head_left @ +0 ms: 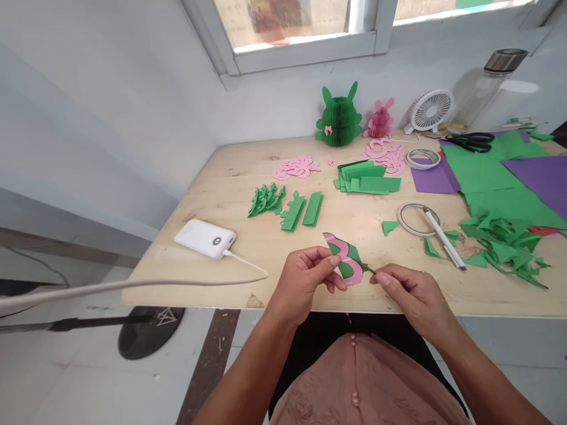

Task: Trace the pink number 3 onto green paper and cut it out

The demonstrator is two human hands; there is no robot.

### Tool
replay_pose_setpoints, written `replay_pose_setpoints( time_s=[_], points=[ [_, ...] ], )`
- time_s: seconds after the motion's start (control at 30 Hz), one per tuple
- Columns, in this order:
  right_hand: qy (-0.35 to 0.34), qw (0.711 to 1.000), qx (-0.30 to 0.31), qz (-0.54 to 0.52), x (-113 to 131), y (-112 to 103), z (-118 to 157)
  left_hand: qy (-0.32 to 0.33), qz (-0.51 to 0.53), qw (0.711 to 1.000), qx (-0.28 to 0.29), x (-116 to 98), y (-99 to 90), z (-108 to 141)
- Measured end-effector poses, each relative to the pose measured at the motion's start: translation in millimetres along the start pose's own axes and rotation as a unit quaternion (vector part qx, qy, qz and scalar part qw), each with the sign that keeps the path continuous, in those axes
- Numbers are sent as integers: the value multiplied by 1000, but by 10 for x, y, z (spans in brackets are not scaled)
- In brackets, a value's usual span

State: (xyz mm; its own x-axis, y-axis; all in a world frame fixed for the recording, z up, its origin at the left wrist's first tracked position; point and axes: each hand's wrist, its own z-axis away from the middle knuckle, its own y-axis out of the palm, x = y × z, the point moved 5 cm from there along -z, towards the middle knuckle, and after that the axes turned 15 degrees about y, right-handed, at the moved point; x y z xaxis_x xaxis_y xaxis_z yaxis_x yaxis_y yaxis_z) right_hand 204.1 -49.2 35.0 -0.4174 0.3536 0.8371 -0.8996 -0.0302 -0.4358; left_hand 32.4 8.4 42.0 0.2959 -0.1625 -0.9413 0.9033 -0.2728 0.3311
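My left hand (pixel 308 274) pinches a paper cutout (pixel 352 260) just above the table's front edge. Curvy pink paper with pale marks lies against green paper in that piece. My right hand (pixel 407 289) is closed on a thin dark tool (pixel 368 270), whose tip meets the right edge of the cutout; most of it is hidden by the fingers, so its kind is unclear. Beyond my left hand are folded green paper pieces, one scalloped (pixel 293 213) and one plain-edged (pixel 312 209), beside a pile of small green cutouts (pixel 266 199).
A white power bank (pixel 205 238) with a cable lies left. Stacked green strips (pixel 367 178), pink cutouts (pixel 296 167), tape rolls (pixel 423 159), a white pen (pixel 445 241), green scraps (pixel 509 245) and black scissors (pixel 472 141) lie around. Paper figures (pixel 340 121) and a fan (pixel 432 110) stand at the wall.
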Motion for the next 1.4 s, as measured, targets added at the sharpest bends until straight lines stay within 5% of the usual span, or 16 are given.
replay_pose_setpoints(
  time_s=[1.4],
  points=[
    [18, 1000, -10, -10, 54, -25, 37, 19, -45, 999, 9, -77, 41, 10]
  ],
)
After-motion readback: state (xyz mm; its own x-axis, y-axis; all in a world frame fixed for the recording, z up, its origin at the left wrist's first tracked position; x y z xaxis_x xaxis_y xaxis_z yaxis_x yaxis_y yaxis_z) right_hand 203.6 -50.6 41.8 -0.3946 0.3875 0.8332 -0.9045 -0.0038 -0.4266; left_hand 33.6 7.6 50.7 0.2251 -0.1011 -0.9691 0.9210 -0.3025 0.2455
